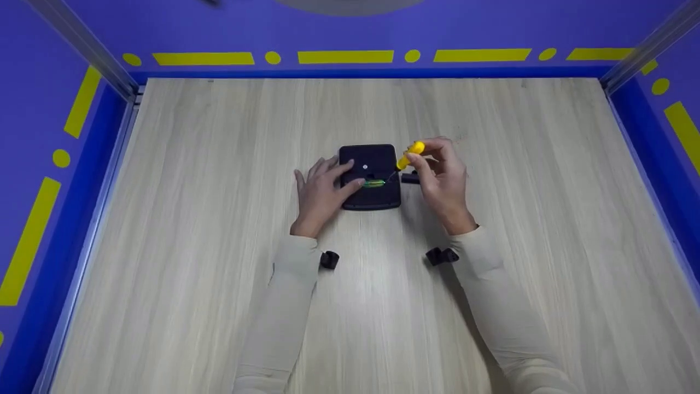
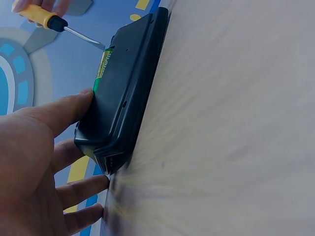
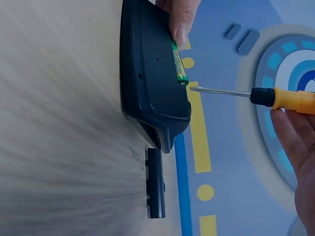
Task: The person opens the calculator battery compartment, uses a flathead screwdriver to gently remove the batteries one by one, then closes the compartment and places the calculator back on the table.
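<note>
A flat black device [image 1: 370, 198] lies on the table with green batteries [image 1: 374, 184] showing on its upper face. My left hand [image 1: 324, 189] rests at its left side; the thumb presses by one end of a battery [image 2: 102, 69], and the other fingers spread over the device's edge and the table. My right hand [image 1: 445, 178] grips the yellow handle of a screwdriver [image 1: 411, 155] at the device's right. In the right wrist view, the screwdriver's tip [image 3: 197, 89] points at the near end of the battery [image 3: 179, 64], with a small gap seeming to separate them.
A small black cover piece [image 3: 156, 184] lies on the table [image 1: 219, 191] right of the device, partly behind my right hand in the head view. Black wrist cameras [image 1: 442, 256] sit by both sleeves. Blue walls with yellow marks [image 1: 345, 57] enclose the table.
</note>
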A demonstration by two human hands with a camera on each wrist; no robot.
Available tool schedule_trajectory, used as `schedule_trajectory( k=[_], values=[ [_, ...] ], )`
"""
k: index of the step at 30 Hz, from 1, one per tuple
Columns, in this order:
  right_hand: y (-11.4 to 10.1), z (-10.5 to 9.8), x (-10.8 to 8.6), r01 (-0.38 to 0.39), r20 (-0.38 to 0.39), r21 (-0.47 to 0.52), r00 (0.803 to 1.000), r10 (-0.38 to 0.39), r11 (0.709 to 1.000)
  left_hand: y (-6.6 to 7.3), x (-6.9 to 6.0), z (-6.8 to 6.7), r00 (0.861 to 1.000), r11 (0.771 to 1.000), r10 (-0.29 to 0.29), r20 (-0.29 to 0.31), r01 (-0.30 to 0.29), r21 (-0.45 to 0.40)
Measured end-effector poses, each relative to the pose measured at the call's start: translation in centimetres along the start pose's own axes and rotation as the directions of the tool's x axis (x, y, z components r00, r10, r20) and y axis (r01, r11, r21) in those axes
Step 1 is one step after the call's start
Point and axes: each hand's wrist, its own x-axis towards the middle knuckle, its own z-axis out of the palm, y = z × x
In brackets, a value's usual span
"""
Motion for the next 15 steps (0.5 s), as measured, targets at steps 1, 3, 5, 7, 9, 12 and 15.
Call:
schedule_trajectory(
  k=[1, 3, 5, 7, 9, 12, 15],
  values=[
    [-0.10, 0.04, 0.00, 0.003, 0.004, -0.009, 1.000, -0.003, 1.000, 0.00, -0.01, -0.01, 1.000, 1.000, 0.000, 0.000, 0.000, -0.001],
    [-0.20, 0.09, -0.03, 0.006, 0.011, -0.022, 1.000, -0.006, 1.000, 0.00, -0.04, -0.01, 1.000, 1.000, -0.001, 0.001, 0.001, -0.003],
    [-0.23, 0.09, -0.06, 0.006, 0.017, -0.033, 1.000, -0.006, 0.999, 0.02, -0.05, -0.01, 1.000, 1.000, -0.002, 0.002, 0.002, -0.004],
    [-0.22, 0.13, -0.09, 0.010, 0.024, -0.040, 1.000, -0.009, 0.999, 0.03, -0.05, 0.00, 1.000, 1.000, -0.005, 0.002, 0.005, -0.004],
    [-0.23, 0.16, -0.10, 0.026, 0.031, -0.050, 0.999, -0.025, 0.998, 0.06, -0.02, 0.01, 1.000, 1.000, -0.006, 0.002, 0.006, -0.003],
    [-0.25, 0.26, -0.12, 0.060, 0.045, -0.064, 0.997, -0.057, 0.996, 0.10, -0.01, 0.01, 1.000, 1.000, -0.008, 0.001, 0.008, 0.002],
    [-0.27, 0.31, -0.15, 0.095, 0.057, -0.087, 0.994, -0.090, 0.992, 0.11, -0.01, 0.03, 1.000, 1.000, -0.007, 0.000, 0.007, 0.008]
  ],
)
